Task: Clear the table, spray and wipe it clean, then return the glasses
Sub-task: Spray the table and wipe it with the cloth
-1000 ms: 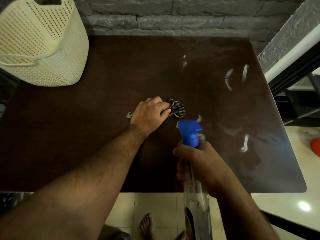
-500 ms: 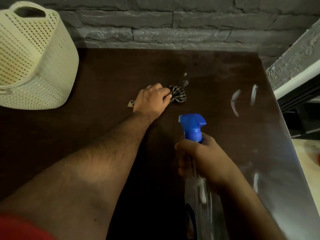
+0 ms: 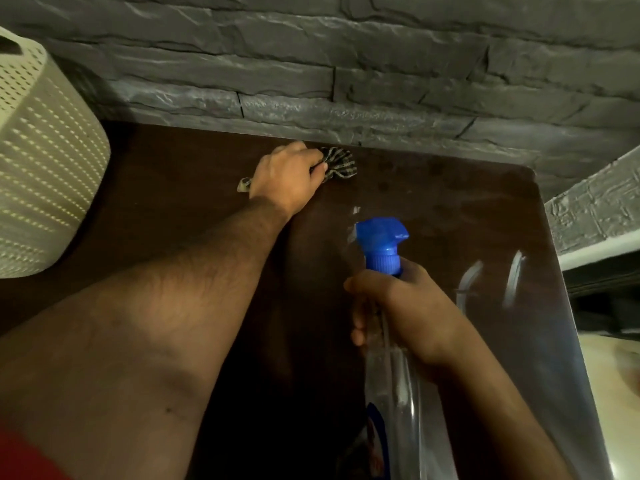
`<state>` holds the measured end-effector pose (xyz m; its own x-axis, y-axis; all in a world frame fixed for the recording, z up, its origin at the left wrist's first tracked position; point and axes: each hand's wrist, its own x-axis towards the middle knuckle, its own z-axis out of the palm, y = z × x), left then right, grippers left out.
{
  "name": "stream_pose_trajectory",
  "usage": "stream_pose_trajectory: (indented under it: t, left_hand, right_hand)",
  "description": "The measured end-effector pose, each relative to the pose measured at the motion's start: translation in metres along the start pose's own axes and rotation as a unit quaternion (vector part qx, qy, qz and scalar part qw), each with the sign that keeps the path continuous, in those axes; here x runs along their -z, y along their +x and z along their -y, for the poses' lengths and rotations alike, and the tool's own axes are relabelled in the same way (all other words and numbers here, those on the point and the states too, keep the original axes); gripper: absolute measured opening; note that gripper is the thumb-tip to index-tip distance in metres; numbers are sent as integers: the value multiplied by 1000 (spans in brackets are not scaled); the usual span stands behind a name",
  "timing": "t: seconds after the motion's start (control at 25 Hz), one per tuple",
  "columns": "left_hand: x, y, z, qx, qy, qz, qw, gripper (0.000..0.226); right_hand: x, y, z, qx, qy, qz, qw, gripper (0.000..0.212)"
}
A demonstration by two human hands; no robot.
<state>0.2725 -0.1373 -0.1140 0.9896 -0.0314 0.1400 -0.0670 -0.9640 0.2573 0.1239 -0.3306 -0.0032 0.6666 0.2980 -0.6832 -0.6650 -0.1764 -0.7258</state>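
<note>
Looks like a home, probably a dining or living corner. Evidence, all placed relative to the dark brown wooden table: a grey stacked-stone wall runs right along its far edge (decorative cladding, the domestic kind). A cream perforated plastic laundry-style basket sits on its far-left corner. To its right, a textured grey wall panel with a white trim strip under it, and below that, glossy pale floor. Household gear in use over the table: a checked cleaning cloth near the far edge, and a clear spray bottle with blue trigger head nearer the camera.
</note>
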Motion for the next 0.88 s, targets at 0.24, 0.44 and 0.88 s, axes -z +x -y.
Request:
stream_pose_trajectory:
  t: [0.24,0.44,0.88]
  left_hand:
    - [-6,33,1,-3,8,-1,1000,33]
    - [-6,36,-1,13,7,0,1000,31]
    - [-3,38,-5,35,-30,-12,999,28]
  right_hand:
    - [17,28,25,1,-2,-30,1000,26]
    - [20,42,61,13,-23,-77,997,23]
    - [22,41,65,24,9,-113,993,18]
